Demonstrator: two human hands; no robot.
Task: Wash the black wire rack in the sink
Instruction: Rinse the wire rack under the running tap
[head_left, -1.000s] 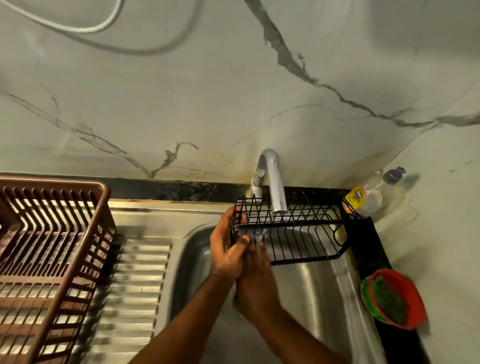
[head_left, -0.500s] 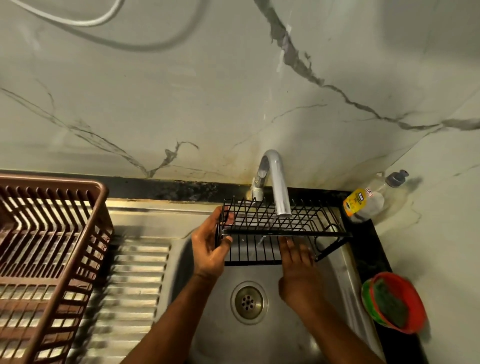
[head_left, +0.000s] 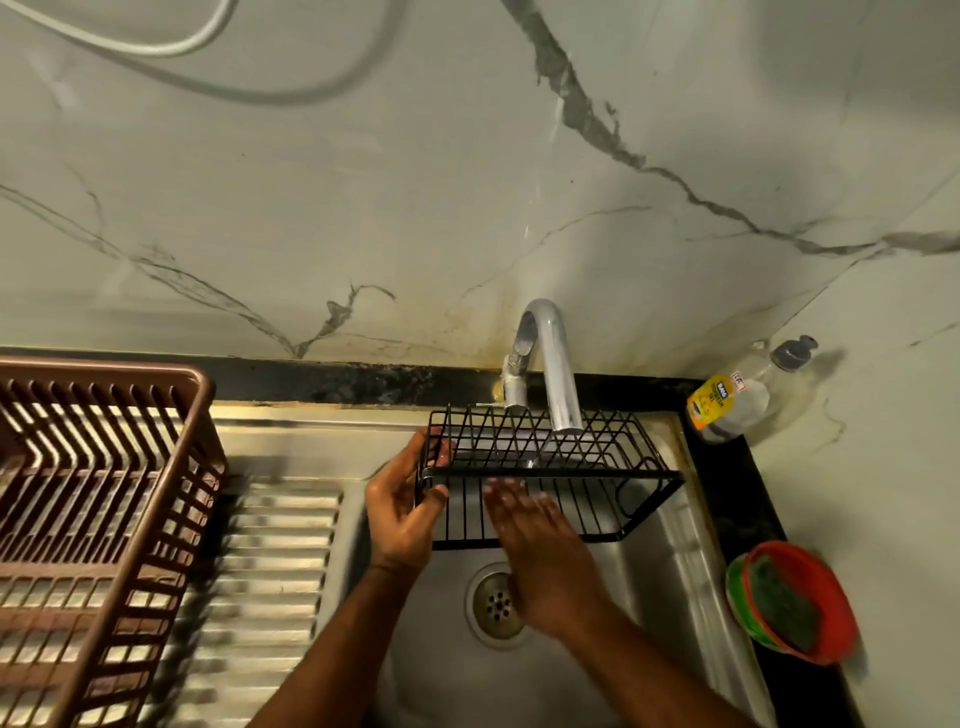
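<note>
The black wire rack (head_left: 582, 467) is held over the steel sink (head_left: 660, 561), right under the curved chrome tap (head_left: 553, 364). My left hand (head_left: 400, 512) grips the rack's left end, thumb on the front and fingers behind the wires. My right hand (head_left: 540, 551) lies flat and blurred against the rack's front wires, fingers spread and pointing up, holding nothing. A thin stream of water falls from the spout onto the rack. The drain (head_left: 496, 603) shows below, partly hidden by my right hand.
A brown plastic dish basket (head_left: 98, 499) stands on the ribbed steel drainboard (head_left: 270, 571) at the left. A soap bottle with a yellow label (head_left: 727, 400) leans in the back right corner. A red and green bowl holding a green scrub pad (head_left: 789, 603) sits on the black counter at the right.
The rack has been shifted left and turned level under the tap. My right hand slid from the rack's left end along the front wires, right then back toward the middle. My left hand kept its grip.
</note>
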